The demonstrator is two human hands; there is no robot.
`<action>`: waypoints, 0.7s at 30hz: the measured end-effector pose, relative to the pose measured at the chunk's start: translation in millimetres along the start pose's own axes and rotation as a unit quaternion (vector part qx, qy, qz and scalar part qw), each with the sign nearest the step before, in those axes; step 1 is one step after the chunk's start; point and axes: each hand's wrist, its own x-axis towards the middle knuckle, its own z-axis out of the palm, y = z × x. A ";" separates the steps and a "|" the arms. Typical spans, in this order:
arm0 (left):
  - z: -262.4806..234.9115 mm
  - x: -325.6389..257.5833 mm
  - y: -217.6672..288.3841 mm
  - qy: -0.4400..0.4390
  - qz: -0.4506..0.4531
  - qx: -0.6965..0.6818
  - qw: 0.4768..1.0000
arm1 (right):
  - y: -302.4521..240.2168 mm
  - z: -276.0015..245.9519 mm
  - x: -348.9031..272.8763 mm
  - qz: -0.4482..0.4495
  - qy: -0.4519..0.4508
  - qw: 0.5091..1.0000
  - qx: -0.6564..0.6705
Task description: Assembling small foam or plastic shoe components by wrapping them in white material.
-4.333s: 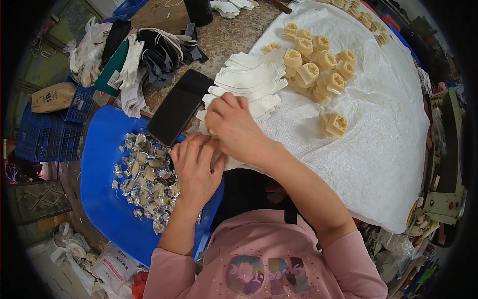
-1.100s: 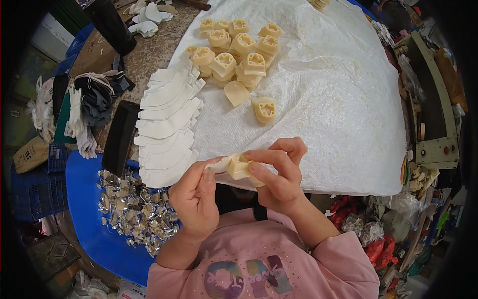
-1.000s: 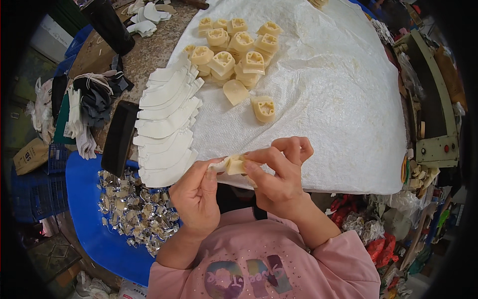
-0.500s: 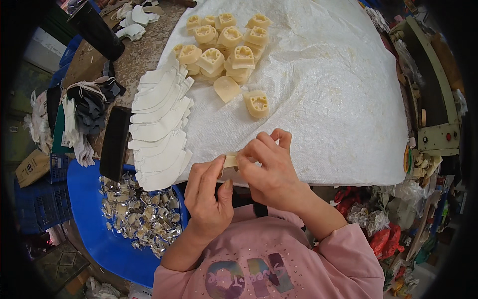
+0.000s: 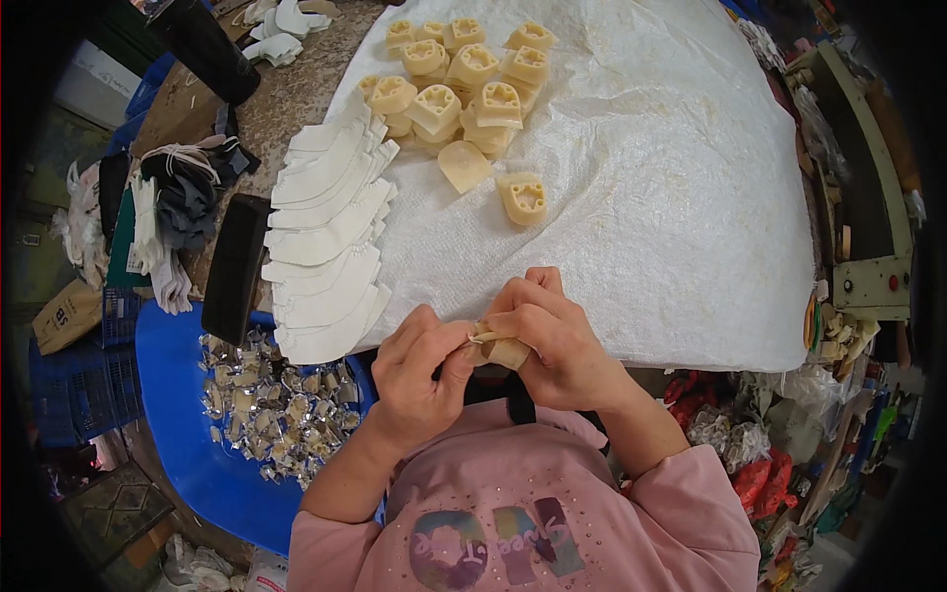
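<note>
Left hand [image 5: 414, 370] and right hand [image 5: 552, 340]: both closed around one small cream block [image 5: 505, 350], held between the fingertips just off the near edge of the white woven sheet [image 5: 671, 197]. On the sheet: a heap of cream moulded blocks [image 5: 459, 74]; beside it, a fanned row of white curved pieces [image 5: 326, 247]. Lower left: blue tray [image 5: 173, 395] holding silvery metal parts [image 5: 271, 405].

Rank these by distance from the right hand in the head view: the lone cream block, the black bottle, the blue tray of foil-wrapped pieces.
From the right hand:
1. Lone cream block, straight ahead on the white sheet.
2. Blue tray of foil-wrapped pieces, to the left past the left hand.
3. Black bottle, far left corner.
</note>
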 end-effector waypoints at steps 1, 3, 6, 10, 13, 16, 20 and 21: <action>0.4 0.9 -0.9 -0.004 0.014 0.013 1.000 | -1.3 -1.2 -0.2 0.005 -0.022 0.999 -0.024; 0.9 2.9 -1.5 -0.006 0.027 0.028 0.999 | -2.8 -1.2 -0.4 0.008 -0.046 0.998 -0.047; 0.2 4.4 1.3 -0.013 0.007 0.027 1.000 | -4.2 0.2 -0.7 0.001 -0.071 0.996 -0.057; 0.3 5.5 8.1 -0.010 -0.028 -0.018 0.999 | 0.9 1.9 -2.4 -0.010 -0.020 0.999 -0.034; -5.7 7.5 6.3 0.011 0.033 0.018 0.999 | -0.7 2.7 0.7 -0.037 0.003 0.998 -0.048; -16.9 4.9 -5.3 0.045 0.080 0.077 0.993 | -8.8 2.4 9.1 -0.050 0.007 0.996 -0.072; -23.2 0.0 -10.5 0.086 0.055 0.036 0.994 | -7.4 5.0 3.6 0.001 0.053 0.998 -0.013; -22.0 1.5 -7.9 0.093 0.052 0.003 0.994 | -7.8 8.7 -1.6 0.001 0.052 0.999 -0.013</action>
